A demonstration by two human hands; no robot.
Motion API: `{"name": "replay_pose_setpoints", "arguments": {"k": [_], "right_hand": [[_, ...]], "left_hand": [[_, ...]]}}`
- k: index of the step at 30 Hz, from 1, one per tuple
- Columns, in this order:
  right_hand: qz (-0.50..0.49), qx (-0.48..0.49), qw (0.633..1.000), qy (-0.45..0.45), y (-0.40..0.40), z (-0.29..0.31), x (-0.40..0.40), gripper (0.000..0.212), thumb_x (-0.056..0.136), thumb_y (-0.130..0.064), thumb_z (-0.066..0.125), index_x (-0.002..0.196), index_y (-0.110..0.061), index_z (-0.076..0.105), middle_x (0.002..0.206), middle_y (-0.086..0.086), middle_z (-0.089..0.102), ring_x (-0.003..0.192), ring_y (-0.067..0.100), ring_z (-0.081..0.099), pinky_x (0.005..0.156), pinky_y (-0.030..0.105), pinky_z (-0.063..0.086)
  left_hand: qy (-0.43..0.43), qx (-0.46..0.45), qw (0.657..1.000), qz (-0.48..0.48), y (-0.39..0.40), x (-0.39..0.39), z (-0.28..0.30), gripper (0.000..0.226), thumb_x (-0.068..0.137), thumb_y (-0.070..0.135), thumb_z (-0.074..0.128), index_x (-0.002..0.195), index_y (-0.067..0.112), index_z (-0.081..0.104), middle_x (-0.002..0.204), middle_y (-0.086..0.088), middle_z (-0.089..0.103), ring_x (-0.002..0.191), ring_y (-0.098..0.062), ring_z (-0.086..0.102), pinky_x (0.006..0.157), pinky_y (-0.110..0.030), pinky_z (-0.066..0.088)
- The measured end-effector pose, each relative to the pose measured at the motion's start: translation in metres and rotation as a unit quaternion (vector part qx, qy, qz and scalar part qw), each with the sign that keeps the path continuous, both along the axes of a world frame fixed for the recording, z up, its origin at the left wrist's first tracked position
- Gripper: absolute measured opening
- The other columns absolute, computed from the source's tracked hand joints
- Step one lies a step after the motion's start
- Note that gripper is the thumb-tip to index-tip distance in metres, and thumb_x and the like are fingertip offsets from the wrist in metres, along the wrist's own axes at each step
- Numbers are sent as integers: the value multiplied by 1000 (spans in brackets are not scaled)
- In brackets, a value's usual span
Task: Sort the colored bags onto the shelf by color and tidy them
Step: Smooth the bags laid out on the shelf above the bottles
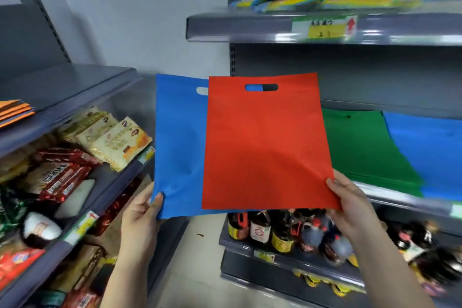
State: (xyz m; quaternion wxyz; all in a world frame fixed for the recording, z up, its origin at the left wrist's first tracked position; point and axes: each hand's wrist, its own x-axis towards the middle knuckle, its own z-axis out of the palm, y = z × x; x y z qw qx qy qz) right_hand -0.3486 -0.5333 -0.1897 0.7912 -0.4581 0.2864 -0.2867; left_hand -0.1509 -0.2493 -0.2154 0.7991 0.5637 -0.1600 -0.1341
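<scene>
A: What does each grip have?

B: The right hand (pixel 350 204) pinches the lower right corner of a red bag (pixel 267 142), thumb on the front. The left hand (pixel 143 210) pinches the lower left corner of a blue bag (pixel 178 147) the same way. Both bags are held up flat, handle holes at the top.

A: Why fanned out like that?

B: Probably so each colour can be read and taken on its own. The red one overlaps the front of the blue one, and corner holds leave either free to slide off.

A: Where would they go?

B: On the shelf (pixel 400 199) just right of the red bag lie a green pile (pixel 362 147) and, beside it, a blue pile (pixel 430 152). The blue bag likely belongs there. No red pile shows.

A: Anything else around?

B: Dark bottles (pixel 287 230) stand below, snack packets (pixel 110 137) on the left-hand rack.
</scene>
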Motion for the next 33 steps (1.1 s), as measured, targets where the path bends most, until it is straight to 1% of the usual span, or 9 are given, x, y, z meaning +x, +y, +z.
{"name": "replay_pose_setpoints", "arguments": {"k": [4, 10, 12, 15, 19, 22, 25, 30, 33], "right_hand": [[-47, -10, 999, -10, -29, 2, -67, 31, 96, -2, 39, 107, -16, 65, 92, 0, 74, 77, 10, 70, 64, 22, 57], [-128, -13, 992, -10, -60, 1, -162, 29, 97, -3, 40, 107, -14, 65, 89, 0, 74, 76, 11, 69, 57, 20, 54], [-152, -18, 988, -13, -69, -1, -190, 29, 96, -3, 40, 109, -13, 65, 89, 1, 74, 75, 11, 69, 56, 23, 55], [-184, -17, 983, -16, -79, -2, -224, 30, 97, -3, 40, 109, -13, 65, 89, 2, 74, 75, 11, 70, 58, 22, 55], [-217, -20, 976, -22, -92, -4, -258, 30, 96, -3, 39, 109, -14, 65, 91, 3, 74, 79, 12, 70, 60, 21, 55], [-247, -21, 969, -20, -105, -7, -276, 30, 96, -3, 40, 111, -13, 64, 92, 3, 74, 78, 10, 70, 58, 17, 53], [-273, -21, 962, -24, -122, -8, -290, 32, 96, -1, 39, 110, -12, 65, 87, 0, 74, 74, 7, 70, 56, 15, 51], [-311, -37, 949, -25, -165, -1, -303, 54, 96, 1, 37, 73, -25, 78, 76, -5, 74, 66, 3, 68, 55, 14, 52], [-330, -45, 942, -40, -194, 2, -307, 55, 96, 2, 35, 76, -25, 79, 81, -5, 74, 72, 3, 69, 63, 14, 54]], "left_hand": [[-9, 7, 998, -58, -53, -44, -2, 30, 95, 8, 44, 111, 21, 66, 115, -3, 68, 103, -17, 66, 84, -29, 55], [14, 9, 994, -105, -123, -101, -6, 38, 64, 35, 66, 100, 26, 73, 110, 0, 70, 96, -13, 68, 71, -22, 57], [5, 16, 991, -130, -147, -118, -9, 23, 78, 24, 63, 96, 31, 75, 109, 2, 71, 97, -15, 68, 73, -27, 58], [1, 20, 989, -146, -179, -142, -9, 41, 94, -2, 43, 93, 27, 72, 94, 7, 73, 76, -11, 70, 59, -22, 58], [5, 30, 989, -144, -213, -161, -4, 41, 91, 4, 51, 81, 34, 76, 90, 7, 72, 76, -5, 69, 59, -19, 56], [9, 35, 987, -157, -240, -166, -4, 40, 95, 0, 47, 95, 30, 73, 104, 7, 71, 94, -11, 67, 75, -23, 57], [-2, 34, 983, -181, -271, -174, 2, 36, 96, -1, 44, 109, 25, 64, 113, 2, 67, 90, -11, 67, 69, -18, 56], [-31, 49, 978, -201, -323, -186, 15, 35, 97, -1, 44, 122, 18, 60, 107, 14, 69, 100, -9, 66, 73, -25, 58], [-39, 56, 977, -203, -355, -191, 21, 36, 96, -2, 44, 123, 18, 59, 107, 9, 67, 95, -6, 65, 69, -22, 57]]}}
